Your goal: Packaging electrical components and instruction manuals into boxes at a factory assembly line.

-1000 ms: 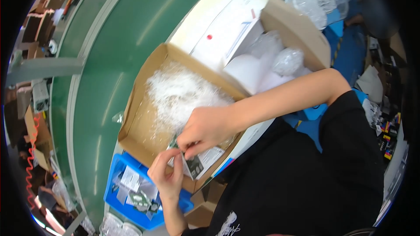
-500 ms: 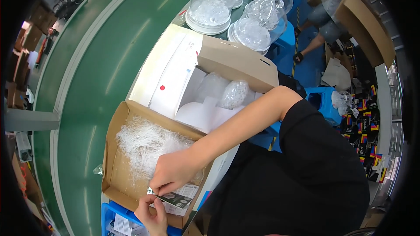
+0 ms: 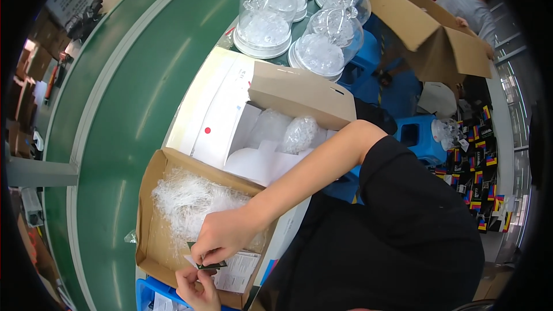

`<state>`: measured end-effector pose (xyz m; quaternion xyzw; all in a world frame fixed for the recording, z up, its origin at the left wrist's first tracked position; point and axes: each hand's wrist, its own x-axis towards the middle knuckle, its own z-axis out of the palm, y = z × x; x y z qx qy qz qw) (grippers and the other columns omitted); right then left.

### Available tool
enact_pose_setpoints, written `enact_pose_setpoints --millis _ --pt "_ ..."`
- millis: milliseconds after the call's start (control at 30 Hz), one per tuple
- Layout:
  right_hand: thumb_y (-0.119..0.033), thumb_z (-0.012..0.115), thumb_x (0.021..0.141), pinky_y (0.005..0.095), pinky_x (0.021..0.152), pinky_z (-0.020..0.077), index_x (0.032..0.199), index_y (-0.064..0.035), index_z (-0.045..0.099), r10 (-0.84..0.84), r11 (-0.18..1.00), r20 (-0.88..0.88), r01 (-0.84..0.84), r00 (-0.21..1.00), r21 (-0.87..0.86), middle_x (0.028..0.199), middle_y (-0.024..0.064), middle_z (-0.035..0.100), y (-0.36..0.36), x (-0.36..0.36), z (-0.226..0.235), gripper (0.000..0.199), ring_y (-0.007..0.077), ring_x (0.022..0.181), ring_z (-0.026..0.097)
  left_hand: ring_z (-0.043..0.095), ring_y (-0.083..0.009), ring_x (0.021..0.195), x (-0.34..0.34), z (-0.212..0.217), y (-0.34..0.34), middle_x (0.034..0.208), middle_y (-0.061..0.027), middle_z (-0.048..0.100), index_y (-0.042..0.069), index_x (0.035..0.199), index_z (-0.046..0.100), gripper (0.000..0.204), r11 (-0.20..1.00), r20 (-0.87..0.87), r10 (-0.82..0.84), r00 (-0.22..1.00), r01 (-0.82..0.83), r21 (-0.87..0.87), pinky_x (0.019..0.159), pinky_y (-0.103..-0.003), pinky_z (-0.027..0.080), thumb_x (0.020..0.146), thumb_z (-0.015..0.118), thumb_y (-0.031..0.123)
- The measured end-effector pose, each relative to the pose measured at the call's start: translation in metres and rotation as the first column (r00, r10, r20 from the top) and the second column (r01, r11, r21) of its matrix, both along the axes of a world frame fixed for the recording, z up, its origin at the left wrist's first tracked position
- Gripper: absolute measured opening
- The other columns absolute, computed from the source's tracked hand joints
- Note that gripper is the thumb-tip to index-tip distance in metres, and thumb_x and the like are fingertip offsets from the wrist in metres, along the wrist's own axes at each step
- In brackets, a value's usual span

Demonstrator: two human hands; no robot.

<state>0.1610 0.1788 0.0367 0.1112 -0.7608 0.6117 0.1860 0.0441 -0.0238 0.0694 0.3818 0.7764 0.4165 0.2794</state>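
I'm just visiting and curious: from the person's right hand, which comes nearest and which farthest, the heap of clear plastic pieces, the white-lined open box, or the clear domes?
From the right hand:
1. Heap of clear plastic pieces, right beside it in the brown box.
2. White-lined open box, farther up the picture.
3. Clear domes, farthest, at the top.

Small dark flat card pinched above the cardboard box.

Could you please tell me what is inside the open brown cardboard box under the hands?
The brown cardboard box holds a tangle of clear plastic pieces and a printed paper sheet. Whatever lies beneath them is covered.
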Motion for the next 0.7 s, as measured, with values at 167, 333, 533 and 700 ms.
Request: enact_pose_setpoints --millis 167,333,533,700 --pt "-0.016 0.061 0.091 0.0378 0.055 0.047 0.091 -0.0098 0.064 -0.014 1.0 0.009 0.014 1.0 0.001 0.07 0.0072 0.065 0.0 0.002 0.001 0.007 0.0276 0.063 0.063 0.058 -0.0169 0.072 0.003 0.019 0.006 0.078 -0.0085 0.058 -0.003 0.092 0.055 0.003 0.993 -0.049 0.002 0.999 -0.008 -0.119 0.07 -0.032 0.052 0.093 0.057 -0.001" --pt "-0.019 0.061 0.093 0.0378 0.054 0.0468 0.088 -0.0089 0.065 -0.015 1.0 0.01 0.015 1.0 0.028 0.067 0.007 0.064 0.0 -0.002 -0.001 0.012 0.0284 0.061 0.062 0.051 -0.0175 0.062 0.003 0.028 0.01 0.067 -0.0104 0.054 -0.002 0.084 0.054 0.016 0.992 -0.281 -0.079 0.956 0.049 -0.115 0.059 -0.035 0.046 0.096 0.053 0.008" --pt "-0.018 0.062 0.091 0.0359 0.055 0.0479 0.085 -0.0075 0.066 -0.093 0.995 0.026 0.094 0.995 -0.043 0.063 0.0053 0.066 -0.002 -0.003 -0.003 0.012 0.0247 0.059 0.064 0.045 -0.0193 0.058 0.0 0.025 0.011 0.064 -0.0112 0.05 0.0 0.081 0.052 0.024 0.993 -0.28 -0.013 0.96 -0.021 -0.117 0.057 -0.035 0.043 0.099 0.05 0.014" --pt "-0.012 0.058 0.092 0.0316 0.055 0.0492 0.089 -0.0013 0.063 -0.063 0.971 0.1 0.085 0.993 -0.223 0.065 0.0066 0.067 0.0 -0.004 0.005 0.012 0.0184 0.057 0.064 0.049 -0.0169 0.063 -0.002 0.025 0.01 0.068 -0.0094 0.051 -0.001 0.082 0.052 0.026 0.998 -0.292 0.012 0.956 -0.031 -0.059 0.06 -0.032 0.045 0.102 0.051 0.015"
